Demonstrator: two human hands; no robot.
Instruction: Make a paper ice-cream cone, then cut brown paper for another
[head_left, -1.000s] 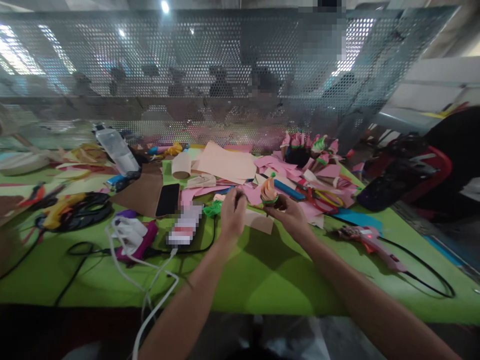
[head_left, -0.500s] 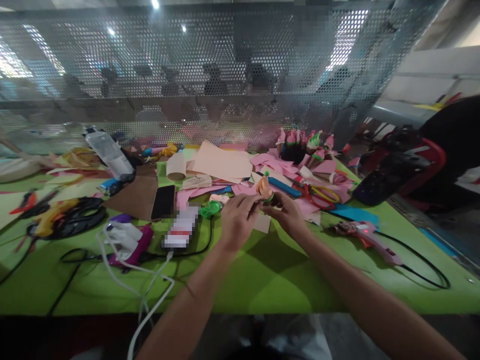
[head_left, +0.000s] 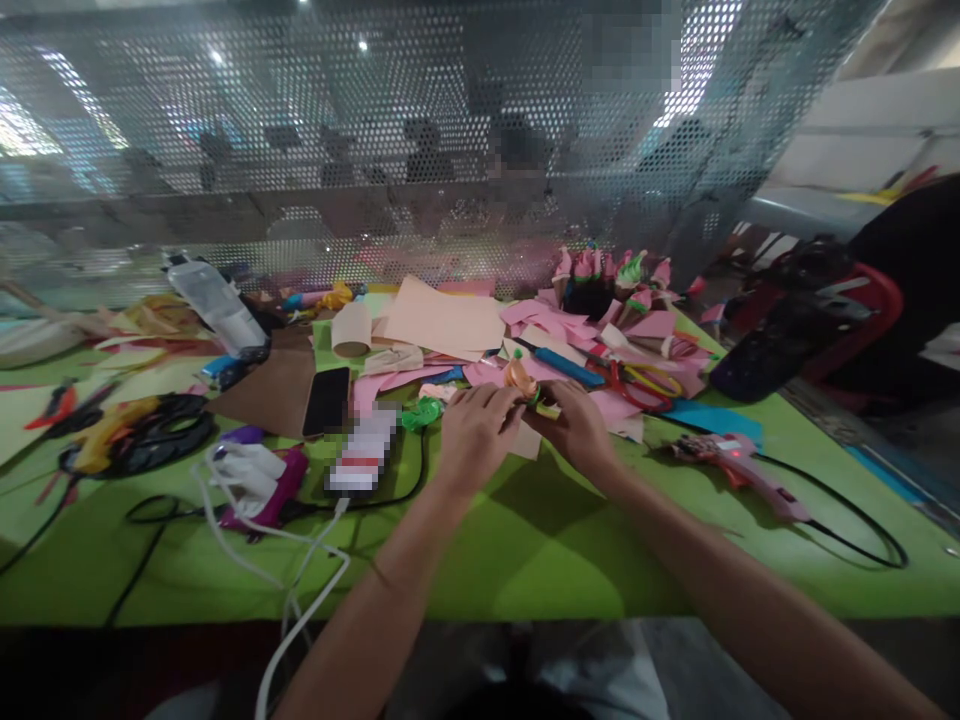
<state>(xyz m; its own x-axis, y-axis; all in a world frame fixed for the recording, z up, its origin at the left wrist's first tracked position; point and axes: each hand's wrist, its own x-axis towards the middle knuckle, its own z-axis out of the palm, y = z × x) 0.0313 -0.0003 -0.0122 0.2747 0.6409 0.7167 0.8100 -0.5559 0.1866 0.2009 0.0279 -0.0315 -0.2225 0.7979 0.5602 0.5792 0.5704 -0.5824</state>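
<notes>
Between my two hands is a small peach-coloured swirl ornament (head_left: pixel 519 377) with a green ball on top and a bit of green at its lower right. My left hand (head_left: pixel 480 425) is closed on it from the left, fingers bent. On the other side my right hand (head_left: pixel 574 430) has its fingers closed around the ornament's lower right part; the fingertips are partly hidden. A piece of tan card (head_left: pixel 527 442) lies on the table just below and between the hands. Left of my left hand rests a bundle of green paper strip (head_left: pixel 421 413).
A pink glue gun (head_left: pixel 750 472) lies at right with its cord. Scissors (head_left: pixel 637 388), a blue cutter (head_left: pixel 559 362) and pink paper scraps surround the hands. At left are a phone (head_left: pixel 327 403), a purple power strip (head_left: pixel 274 500), white cables and a yellow glue gun (head_left: pixel 112 432).
My right hand has turned a little and its fingers close further over the ornament. The ornament sits slightly lower and more to the left, tilted a bit.
</notes>
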